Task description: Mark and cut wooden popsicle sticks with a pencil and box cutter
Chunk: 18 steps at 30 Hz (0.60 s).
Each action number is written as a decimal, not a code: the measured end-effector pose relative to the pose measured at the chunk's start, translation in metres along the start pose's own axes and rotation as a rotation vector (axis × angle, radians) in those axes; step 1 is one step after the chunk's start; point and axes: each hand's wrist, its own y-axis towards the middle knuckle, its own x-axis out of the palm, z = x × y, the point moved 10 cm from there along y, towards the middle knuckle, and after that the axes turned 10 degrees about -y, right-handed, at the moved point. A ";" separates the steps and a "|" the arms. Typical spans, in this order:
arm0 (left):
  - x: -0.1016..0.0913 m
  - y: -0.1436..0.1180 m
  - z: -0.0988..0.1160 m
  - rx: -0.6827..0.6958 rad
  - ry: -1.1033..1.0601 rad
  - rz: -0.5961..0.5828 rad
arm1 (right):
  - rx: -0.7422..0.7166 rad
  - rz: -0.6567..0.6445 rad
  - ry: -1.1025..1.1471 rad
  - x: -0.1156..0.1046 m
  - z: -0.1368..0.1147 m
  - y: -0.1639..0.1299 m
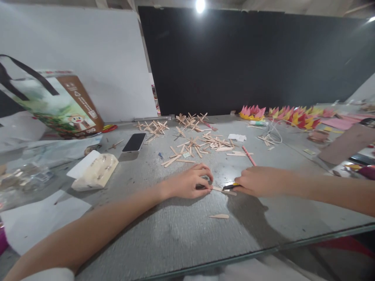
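My left hand [190, 182] presses a thin wooden craft stick [218, 189] flat on the grey table [181, 230], fingers curled over its left end. My right hand [258, 181] grips a small cutter with a yellow and black body [231, 186], its tip touching the same stick between the two hands. A cut-off pointed piece of stick [219, 216] lies on the table just in front of my hands. Behind them are a loose heap of craft sticks [202, 146] and several crossed stick shapes [190, 121].
A black phone [134, 142] and a wrapped tissue pack [95, 171] lie at left, beside a printed bag [58, 105]. Folded pink and yellow paper shapes [290, 115] line the back right. A pink pencil [249, 155] lies behind my right hand. The table's front edge is close.
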 end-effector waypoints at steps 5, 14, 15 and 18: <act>0.001 0.001 0.002 0.038 0.007 -0.003 | 0.035 -0.062 0.048 0.010 -0.003 -0.004; 0.001 0.000 0.004 0.041 0.032 -0.011 | 0.064 -0.046 0.039 0.015 -0.008 -0.004; 0.001 0.000 0.004 0.043 0.034 -0.012 | 0.074 -0.056 0.039 0.012 -0.008 -0.003; 0.000 0.000 0.003 0.034 0.035 -0.002 | 0.081 -0.132 0.076 0.000 -0.009 -0.001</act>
